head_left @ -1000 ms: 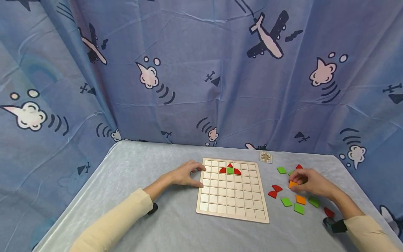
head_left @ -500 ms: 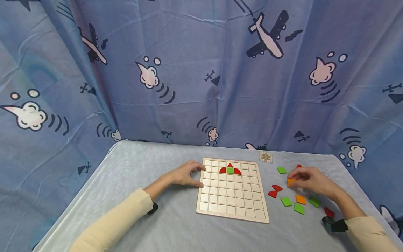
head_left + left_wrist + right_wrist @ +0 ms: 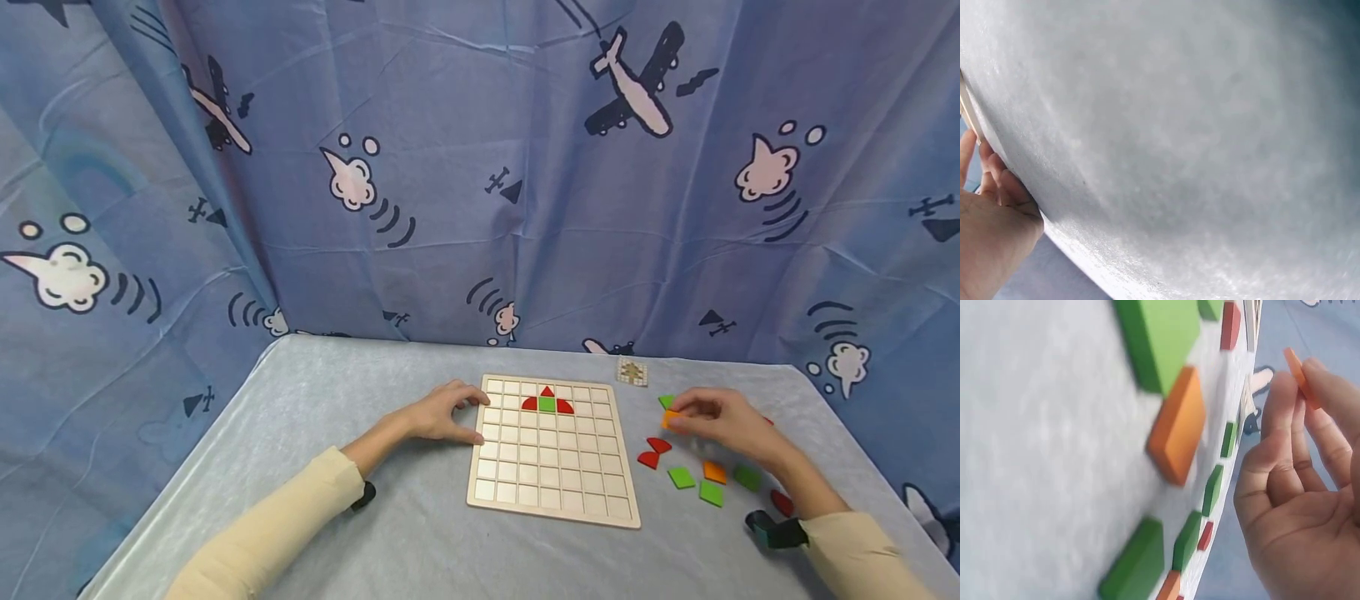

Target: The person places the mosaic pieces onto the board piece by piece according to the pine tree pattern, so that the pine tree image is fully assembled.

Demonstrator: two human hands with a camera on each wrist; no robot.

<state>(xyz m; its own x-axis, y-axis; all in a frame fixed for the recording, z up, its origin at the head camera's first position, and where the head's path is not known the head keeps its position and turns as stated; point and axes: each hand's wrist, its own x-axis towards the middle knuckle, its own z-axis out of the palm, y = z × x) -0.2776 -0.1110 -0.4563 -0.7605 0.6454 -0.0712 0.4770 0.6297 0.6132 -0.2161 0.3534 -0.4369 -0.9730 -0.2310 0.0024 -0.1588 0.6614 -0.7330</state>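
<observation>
My right hand [image 3: 726, 425] pinches an orange square tile [image 3: 1302, 378] between thumb and fingertips, held up off the table at the right. Part of a green tile [image 3: 665, 402] shows just behind it. A wooden grid board [image 3: 549, 479] lies mid-table. Near its far edge sit a green square [image 3: 547, 404], a red triangle [image 3: 547, 391] above it and a red quarter-round piece [image 3: 529, 404] on either side. My left hand [image 3: 441, 414] rests at the board's left edge, thumb and fingers spread apart, fingertips right at the rim [image 3: 971, 119].
Right of the board lie two touching red pieces [image 3: 655, 452], several green squares [image 3: 711, 493], another orange square [image 3: 715, 472] and a red piece [image 3: 782, 502]. A small patterned card [image 3: 632, 372] lies behind the board's far right corner. A blue printed curtain [image 3: 420, 192] hangs behind the table.
My right hand has carried the orange tile up and to the left, away from the loose pieces and closer to the board. The left hand stays at the board's edge.
</observation>
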